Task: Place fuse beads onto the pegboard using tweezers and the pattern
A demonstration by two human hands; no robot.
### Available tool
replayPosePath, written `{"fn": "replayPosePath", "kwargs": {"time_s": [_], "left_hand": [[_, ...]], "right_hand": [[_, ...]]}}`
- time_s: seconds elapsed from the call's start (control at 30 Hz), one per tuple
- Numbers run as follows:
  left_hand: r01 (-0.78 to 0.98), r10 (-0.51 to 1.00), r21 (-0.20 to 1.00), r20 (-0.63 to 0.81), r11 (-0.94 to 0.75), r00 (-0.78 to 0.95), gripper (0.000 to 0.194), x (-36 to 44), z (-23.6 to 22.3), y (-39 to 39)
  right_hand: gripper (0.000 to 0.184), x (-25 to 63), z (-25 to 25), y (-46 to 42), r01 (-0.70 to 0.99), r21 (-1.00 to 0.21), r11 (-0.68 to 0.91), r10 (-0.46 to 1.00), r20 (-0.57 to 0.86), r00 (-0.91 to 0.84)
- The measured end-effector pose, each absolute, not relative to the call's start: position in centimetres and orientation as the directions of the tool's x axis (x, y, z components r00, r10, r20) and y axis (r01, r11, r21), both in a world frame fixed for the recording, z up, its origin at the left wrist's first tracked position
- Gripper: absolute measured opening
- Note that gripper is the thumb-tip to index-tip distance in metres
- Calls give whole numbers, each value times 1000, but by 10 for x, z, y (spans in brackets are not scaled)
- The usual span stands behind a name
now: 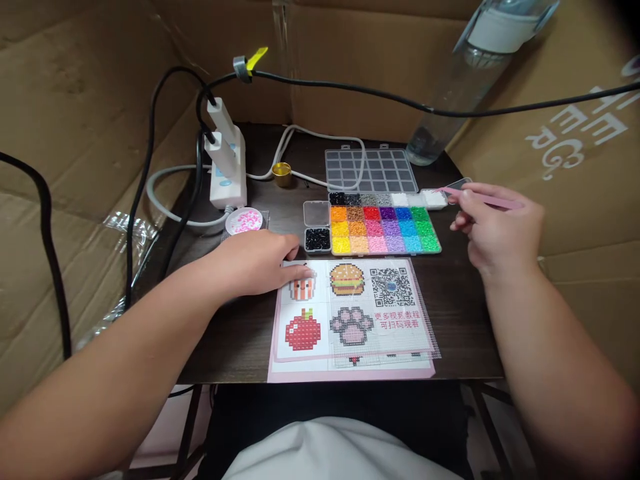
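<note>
Cardboard walls close in on three sides of a small dark table [240, 333], and the person sits right up against its near edge, both bare forearms reaching in from below. Left arm comes across at a slant, wrist low, and the left hand [257, 261] lies palm down with fingers stretched out flat, fingertips pressing the top left corner of the pattern sheet [350, 313], right over the little striped popcorn picture, with a burger, an apple and a paw print printed alongside. Nothing gripped in that hand, just a flat press. Right arm rises more steeply on the other side, and the right hand [500, 230] hovers above the table's right edge, fingers curled narrow around pink tweezers [480, 198] that point left toward the bead tray [383, 227]. That tray sits just beyond the sheet, its compartments packed with beads in rainbow rows, its clear lid [371, 170] lying behind it. A small box of black beads [317, 239] sits touching the tray's left side, near the left fingertips. Further left, a round dish of pink beads [244, 220], a white power strip [227, 167] with black cables, and a clear bottle [465, 80] leaning in the far corner.
</note>
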State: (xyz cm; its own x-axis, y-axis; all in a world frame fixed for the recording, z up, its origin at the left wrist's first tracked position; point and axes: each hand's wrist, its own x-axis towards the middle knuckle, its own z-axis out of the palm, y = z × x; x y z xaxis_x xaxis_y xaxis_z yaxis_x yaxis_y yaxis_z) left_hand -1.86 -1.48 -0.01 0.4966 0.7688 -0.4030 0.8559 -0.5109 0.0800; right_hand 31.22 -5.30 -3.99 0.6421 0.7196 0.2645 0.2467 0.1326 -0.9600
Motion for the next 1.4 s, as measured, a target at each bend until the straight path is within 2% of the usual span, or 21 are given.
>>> {"fn": "replayPosePath", "kwargs": {"time_s": [0.3, 0.5, 0.67, 0.77, 0.87, 1.07, 1.2, 1.4], "left_hand": [[858, 763, 69, -425, -509, 487, 52, -17, 2, -15], [864, 764, 77, -434, -497, 478, 52, -16, 1, -14], [862, 761, 64, -441, -502, 476, 52, -16, 2, -15], [861, 762, 63, -436, -504, 479, 51, -16, 3, -16], [861, 766, 64, -427, -505, 481, 50, -16, 3, -16], [864, 770, 61, -425, -500, 476, 49, -16, 2, -16], [863, 770, 53, -426, -503, 475, 50, -16, 3, -17], [861, 770, 51, -423, -506, 478, 51, -16, 2, -18]], "right_hand": [[7, 314, -42, -53, 212, -970, 122, 756, 229, 614], [14, 312, -38, -52, 150, -976, 155, 763, 215, 610], [25, 312, -35, -49, 121, -963, 239, 740, 262, 619], [26, 313, -34, -50, 94, -957, 275, 741, 274, 614], [18, 313, -32, -51, 32, -969, 245, 777, 216, 591], [2, 316, -29, -51, -173, -979, 105, 817, -14, 577], [14, 321, -28, -47, -245, -964, 98, 782, -78, 618], [21, 327, -29, -45, -277, -955, 107, 743, -108, 660]]}}
